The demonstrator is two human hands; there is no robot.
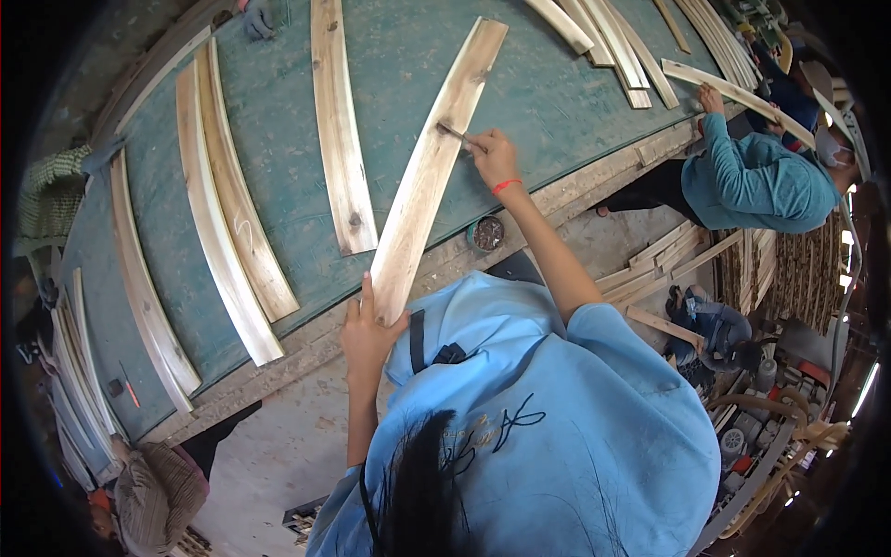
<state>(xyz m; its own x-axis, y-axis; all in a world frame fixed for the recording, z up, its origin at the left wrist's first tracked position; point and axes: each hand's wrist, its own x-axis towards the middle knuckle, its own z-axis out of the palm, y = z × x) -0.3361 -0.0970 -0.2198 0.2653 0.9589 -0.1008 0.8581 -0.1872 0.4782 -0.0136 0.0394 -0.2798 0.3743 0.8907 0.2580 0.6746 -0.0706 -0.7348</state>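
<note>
A long pale wooden board (425, 190) lies slanted across the green tabletop, its near end reaching past the front edge towards my body. My left hand (368, 336) grips that near end, thumb on one side and fingers along the other. Pinched in my right hand (492, 156) is a thin, narrow tool (453, 132), its tip touching a dark knot on the board's upper half. The tool's exact kind is too small to tell. Below my right forearm, at the table's edge, stands a small round tub (485, 234) holding dark brown stuff.
Another knotted board (342, 139) lies just left of mine, with several more boards (213, 213) farther left. Boards are stacked at the far right. A co-worker in a teal top (761, 176) holds a plank (738, 93). Other people stand along the left side. A red-handled tool (130, 392) lies near-left.
</note>
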